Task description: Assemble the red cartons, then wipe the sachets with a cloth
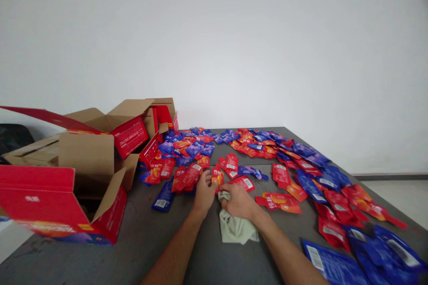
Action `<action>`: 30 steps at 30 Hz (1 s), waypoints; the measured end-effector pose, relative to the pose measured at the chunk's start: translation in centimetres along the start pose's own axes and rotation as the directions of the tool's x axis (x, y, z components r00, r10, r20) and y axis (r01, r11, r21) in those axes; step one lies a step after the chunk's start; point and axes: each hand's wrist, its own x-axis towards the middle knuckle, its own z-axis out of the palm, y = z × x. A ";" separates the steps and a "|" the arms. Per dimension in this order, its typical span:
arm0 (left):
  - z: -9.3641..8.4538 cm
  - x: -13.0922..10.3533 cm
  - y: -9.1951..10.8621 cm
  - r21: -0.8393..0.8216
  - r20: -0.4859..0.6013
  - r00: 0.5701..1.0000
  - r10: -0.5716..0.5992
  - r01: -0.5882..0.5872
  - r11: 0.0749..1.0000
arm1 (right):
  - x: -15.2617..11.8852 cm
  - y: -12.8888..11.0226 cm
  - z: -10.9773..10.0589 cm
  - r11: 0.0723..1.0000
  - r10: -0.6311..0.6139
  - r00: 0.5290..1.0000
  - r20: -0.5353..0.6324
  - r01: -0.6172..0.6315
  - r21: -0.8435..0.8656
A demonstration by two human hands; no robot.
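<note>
My left hand (204, 191) is at the middle of the table with its fingers closed on the left edge of a small red-and-orange pouch (217, 175). My right hand (240, 201) grips a bunched pale grey-green cloth (236, 228), whose loose end spreads on the table below. The bunched part sits close under the pouch; whether the two touch I cannot tell. Around my hands lie a red pouch with a white label (245, 183), an upright-lying red pouch (230, 164) and a purple pouch (250, 171). Left of my left hand is a dark blue pouch (163, 196).
An open red carton (110, 227) stands at the front left, with more open cartons (132, 135) behind it. Piles of red and blue pouches (192, 146) cover the back of the dark table (140, 245). More pouches (337, 207) run down the right side. A white wall rises behind.
</note>
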 end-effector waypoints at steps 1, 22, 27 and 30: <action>0.0 0.0 0.2 -0.040 -0.024 0.999 -0.044 0.043 0.998 | 0.0 -0.3 -0.1 0.999 -0.011 1.000 0.006 0.010 0.035; 0.1 -2.5 5.3 -0.366 0.469 0.881 -0.053 0.249 0.897 | 1.0 0.9 -1.0 0.999 -0.039 0.766 -0.642 0.022 -0.035; -0.1 -2.4 5.0 -0.379 0.421 0.907 0.014 0.162 0.911 | 0.9 0.0 -0.1 0.989 -0.143 0.833 -0.534 0.140 -0.047; -0.4 -2.2 5.1 -0.400 0.369 0.929 0.022 0.137 0.906 | 0.7 -1.6 0.9 0.964 -0.246 0.895 -0.373 0.265 0.000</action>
